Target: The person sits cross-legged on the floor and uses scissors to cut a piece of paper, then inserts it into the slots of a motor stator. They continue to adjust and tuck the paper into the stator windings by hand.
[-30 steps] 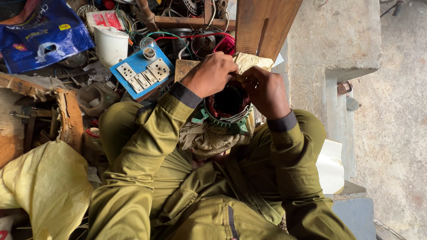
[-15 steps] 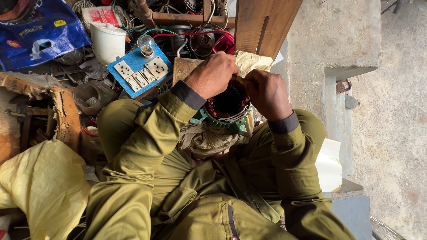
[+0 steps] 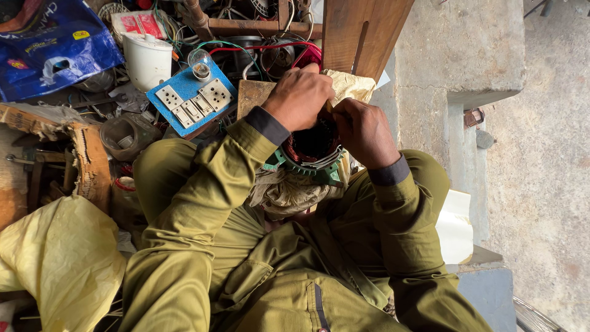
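Observation:
A round motor stator (image 3: 310, 157) with a green frame and copper-red windings rests on a crumpled dirty cloth (image 3: 286, 192) in my lap. My left hand (image 3: 301, 98) curls over the stator's far left rim, fingers bent down onto the windings. My right hand (image 3: 364, 130) grips the right rim, fingers tucked into the core. Both olive sleeves frame it. What lies under my fingers is hidden.
A blue switch board (image 3: 192, 97) with sockets and a bulb lies ahead on the left, by a white plastic tub (image 3: 147, 60). Wires and motor parts crowd the far side. A wooden plank (image 3: 362, 34), a blue bag (image 3: 52, 49), a yellow sack (image 3: 58, 258) and a concrete step (image 3: 458, 55) surround me.
Both hands stay on the stator, shifting only slightly over its top. The view has tipped a little; nothing was let go or picked up.

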